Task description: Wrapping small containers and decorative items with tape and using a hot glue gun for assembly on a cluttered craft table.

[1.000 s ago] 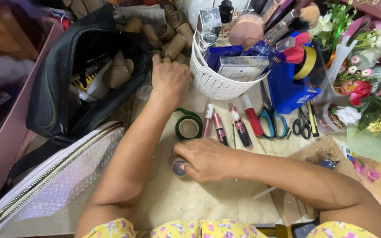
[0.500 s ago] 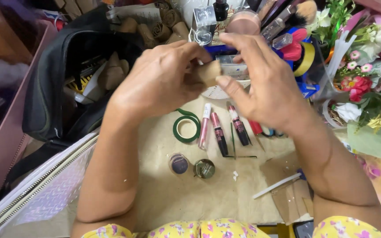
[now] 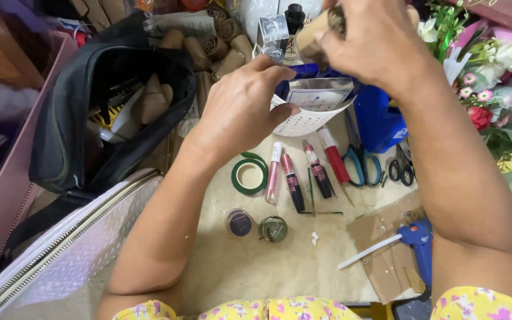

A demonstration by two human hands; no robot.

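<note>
R hand [image 3: 374,44] is up near the top edge of view, fingers curled tight round a tan paper-wrapped roll [image 3: 314,32]; only the roll's left end shows past the knuckles. L hand [image 3: 241,106] sits lower and just left of it, palm down, fingers bent w/ tips pointing toward the roll, thumb tucked under. Can't tell if the L fingers pinch anything; nothing visible in them. L hand hovers over the rim of a white perforated plastic basket [image 3: 306,121], which holds a small silver-grey box [image 3: 318,92].

On the beige cloth table cover [image 3: 256,266] below the hands: a green ring of floral tape [image 3: 250,175] lying flat, then 4 lip-product tubes side by side, a pale pink one [image 3: 274,172], a dark one w/ pink top [image 3: 292,182], a black-and-pink one [image 3: 317,169] and a red one [image 3: 333,155]. Nearer the person, 2 small round pots, a purple-lidded one [image 3: 239,222] touching or almost touching a green-gold one [image 3: 274,229].

R of the tubes lie blue-handled scissors [image 3: 360,166] and smaller black-handled scissors [image 3: 401,169]. A blue glue gun [image 3: 419,243] rests on brown cardboard scraps [image 3: 386,261] by the R forearm.

At L, an open black zip bag [image 3: 60,136] w/ tan paper rolls inside; below it a shiny iridescent zip case [image 3: 72,249]. Pink, white & red artificial flowers [image 3: 493,77] fill the far R.
</note>
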